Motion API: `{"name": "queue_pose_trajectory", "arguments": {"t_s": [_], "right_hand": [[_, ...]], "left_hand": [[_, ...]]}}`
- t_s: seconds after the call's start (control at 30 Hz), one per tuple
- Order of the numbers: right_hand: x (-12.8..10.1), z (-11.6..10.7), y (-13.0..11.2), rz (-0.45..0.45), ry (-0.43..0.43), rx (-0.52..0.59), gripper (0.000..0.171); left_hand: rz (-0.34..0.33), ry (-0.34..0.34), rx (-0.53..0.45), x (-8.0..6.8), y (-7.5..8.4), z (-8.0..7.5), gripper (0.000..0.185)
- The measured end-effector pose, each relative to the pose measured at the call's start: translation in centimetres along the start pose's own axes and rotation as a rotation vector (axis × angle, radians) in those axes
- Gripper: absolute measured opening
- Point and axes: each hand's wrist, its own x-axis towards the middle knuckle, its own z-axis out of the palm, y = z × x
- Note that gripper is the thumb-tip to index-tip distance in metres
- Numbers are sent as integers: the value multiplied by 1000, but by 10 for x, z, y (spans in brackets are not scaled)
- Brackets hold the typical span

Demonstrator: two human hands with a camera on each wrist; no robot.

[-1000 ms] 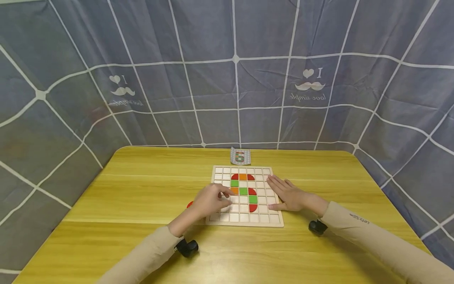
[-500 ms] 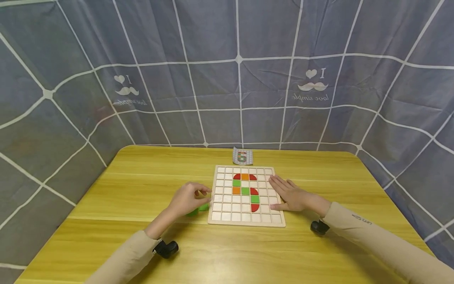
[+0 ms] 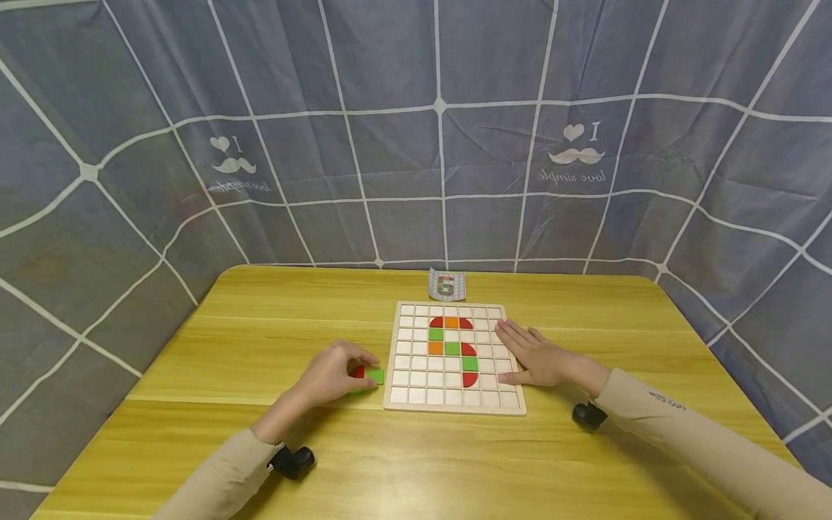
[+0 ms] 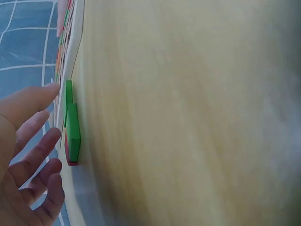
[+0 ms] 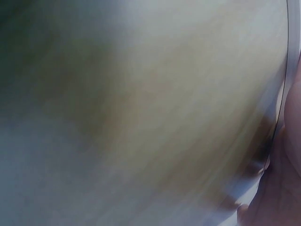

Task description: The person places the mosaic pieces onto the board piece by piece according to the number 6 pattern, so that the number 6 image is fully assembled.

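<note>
My left hand (image 3: 331, 372) hovers over a small group of tiles left of the wooden grid board (image 3: 406, 396), thumb and fingers apart around them. A green square tile (image 3: 375, 376) and a red tile (image 3: 358, 371) show between the fingers. In the left wrist view a thick green tile (image 4: 74, 132) lies partly over a red one, beyond the parted fingertips. My right hand (image 3: 539, 357) rests flat on the board's right edge, fingers spread. On the board, red rounded tiles (image 3: 469, 379), green squares (image 3: 451, 349) and orange squares (image 3: 435, 348) form a curved figure.
Behind the board lies a small paper card (image 3: 447, 285) printed with a coloured figure on a grid. The wooden table (image 3: 416, 462) reaches to a grey checked curtain (image 3: 403, 159) at the back and sides. A black wrist camera (image 3: 292, 462) sits on each wrist.
My left hand has moved left from over the board to the loose tiles beside it. The tiles on the board look unchanged. The right hand stays on the board's edge.
</note>
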Motion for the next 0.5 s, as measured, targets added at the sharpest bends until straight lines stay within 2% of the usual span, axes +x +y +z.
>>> {"name": "queue_pose_trajectory", "arguments": {"t_s": [0.17,0.33,0.5], "right_hand": [[0,0,0,-1,0,9,93],[0,1,1,1,-2,3,93],[0,1,2,-3,4,17,92]], "left_hand": [[56,-33,33,1,-2,2,31],[33,-67,15,3,-3,1,31],[44,-94,-25,6,-4,-2,29]]}}
